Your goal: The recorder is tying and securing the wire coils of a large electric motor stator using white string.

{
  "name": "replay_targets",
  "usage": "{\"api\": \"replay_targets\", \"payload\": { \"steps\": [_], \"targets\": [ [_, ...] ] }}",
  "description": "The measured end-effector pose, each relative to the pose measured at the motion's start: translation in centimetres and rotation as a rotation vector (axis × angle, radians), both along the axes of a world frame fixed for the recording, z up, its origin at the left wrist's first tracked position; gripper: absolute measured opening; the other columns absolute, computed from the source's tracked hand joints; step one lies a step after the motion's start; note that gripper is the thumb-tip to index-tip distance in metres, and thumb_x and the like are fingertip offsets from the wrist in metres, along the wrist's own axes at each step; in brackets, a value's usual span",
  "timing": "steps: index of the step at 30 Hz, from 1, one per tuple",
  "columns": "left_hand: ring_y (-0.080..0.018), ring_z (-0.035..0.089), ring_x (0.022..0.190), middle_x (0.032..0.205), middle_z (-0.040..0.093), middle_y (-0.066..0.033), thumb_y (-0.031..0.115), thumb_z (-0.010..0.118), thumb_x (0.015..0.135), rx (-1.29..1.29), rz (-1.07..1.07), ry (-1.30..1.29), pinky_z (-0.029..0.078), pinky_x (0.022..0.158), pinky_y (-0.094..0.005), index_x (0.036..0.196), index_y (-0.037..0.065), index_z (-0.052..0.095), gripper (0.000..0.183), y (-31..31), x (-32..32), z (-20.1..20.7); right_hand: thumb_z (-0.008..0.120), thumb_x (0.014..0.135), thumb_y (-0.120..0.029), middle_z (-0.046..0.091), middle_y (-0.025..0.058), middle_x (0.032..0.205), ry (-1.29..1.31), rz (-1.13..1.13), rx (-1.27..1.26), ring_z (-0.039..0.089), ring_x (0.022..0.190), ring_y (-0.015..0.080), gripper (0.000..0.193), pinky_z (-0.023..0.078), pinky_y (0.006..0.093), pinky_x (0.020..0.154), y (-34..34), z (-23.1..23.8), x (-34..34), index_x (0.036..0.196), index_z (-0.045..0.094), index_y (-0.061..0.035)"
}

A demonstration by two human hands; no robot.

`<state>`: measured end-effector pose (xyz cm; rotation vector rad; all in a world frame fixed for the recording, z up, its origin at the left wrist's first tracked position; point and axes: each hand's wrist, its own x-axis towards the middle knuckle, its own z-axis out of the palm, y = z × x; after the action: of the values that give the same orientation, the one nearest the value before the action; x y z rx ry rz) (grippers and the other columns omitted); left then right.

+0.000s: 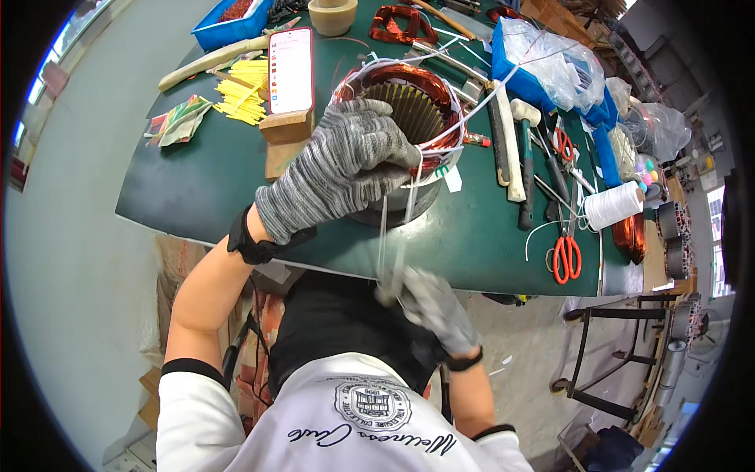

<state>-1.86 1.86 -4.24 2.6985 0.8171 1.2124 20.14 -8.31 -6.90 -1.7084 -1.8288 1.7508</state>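
Stator (409,110) under left hand (338,169), right hand (429,303) gripping cord (383,228)

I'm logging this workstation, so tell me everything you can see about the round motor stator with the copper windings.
The stator is a metal ring with slotted inner teeth and glossy reddish copper coils round its top. It stands upright on the green table, near the front edge. White cord loops over the winding. The gloved left hand rests on its near rim; the gloved right hand pulls cord below.

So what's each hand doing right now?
Left hand: pressing on the round copper-wound motor stator.
Right hand: closed, pulling the thin white cord.
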Motion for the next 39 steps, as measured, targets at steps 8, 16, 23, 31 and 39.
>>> {"api": "replay_targets", "payload": {
  "steps": [8,16,23,31,39],
  "targets": [
    [-0.02,0.057,0.088,0.087,0.061,-0.002,0.008,0.067,0.072,-0.014,0.052,-0.035,0.035,0.098,-0.0416,0.091,0.011,0.062,0.02,-0.4,0.3,0.4,0.053,0.09,-0.04,0.05,-0.0007,0.073,0.952,-1.265,-0.148,0.035,0.05,0.0029,0.031,0.024,0.0175,0.039,-12.7,-5.9,18.6,0.087,0.055,-0.0092],
    [-0.0209,0.057,0.087,0.086,0.061,-0.0029,0.008,0.067,0.072,0.043,0.041,-0.044,0.037,0.096,-0.0404,0.09,0.01,0.062,0.019,0.1,0.2,-0.2,0.046,0.093,-0.032,0.055,0.0076,0.073,-0.377,-0.675,0.543,0.052,0.065,0.0186,0.032,0.043,0.0295,0.058,-15.1,-14.2,23.0,0.097,0.057,-0.0023],
    [-0.0263,0.054,0.096,0.091,0.06,-0.004,0.01,0.069,0.07,0.014,0.042,-0.022,0.036,0.096,-0.0412,0.093,0.012,0.063,0.024,-0.1,0.4,0.0,0.036,0.092,-0.028,0.045,0.0152,0.132,-1.249,-0.213,-0.606,0.037,0.126,0.0338,0.043,0.027,0.0465,0.105,-37.3,-21.4,38.0,0.13,0.044,-0.0095],
    [-0.0258,0.055,0.098,0.096,0.061,-0.0038,0.008,0.068,0.069,0.059,0.076,0.019,0.038,0.096,-0.0416,0.096,0.012,0.063,0.027,-0.3,0.1,0.4,0.037,0.095,-0.014,0.056,0.0155,0.113,-0.445,-0.47,1.04,0.05,0.109,0.0276,0.029,0.037,0.0361,0.096,-2.3,-2.6,12.2,0.113,0.055,-0.0011],
    [-0.0234,0.057,0.092,0.092,0.062,-0.004,0.009,0.067,0.072,0.009,0.052,0.015,0.038,0.096,-0.0406,0.095,0.011,0.063,0.024,-0.6,0.1,0.2,0.042,0.095,-0.034,0.034,-0.0024,0.057,1.001,-0.376,-0.397,0.029,0.046,0.0073,0.033,0.026,0.0212,0.042,1.3,-3.2,2.8,0.073,0.048,-0.01]
  ]
}}
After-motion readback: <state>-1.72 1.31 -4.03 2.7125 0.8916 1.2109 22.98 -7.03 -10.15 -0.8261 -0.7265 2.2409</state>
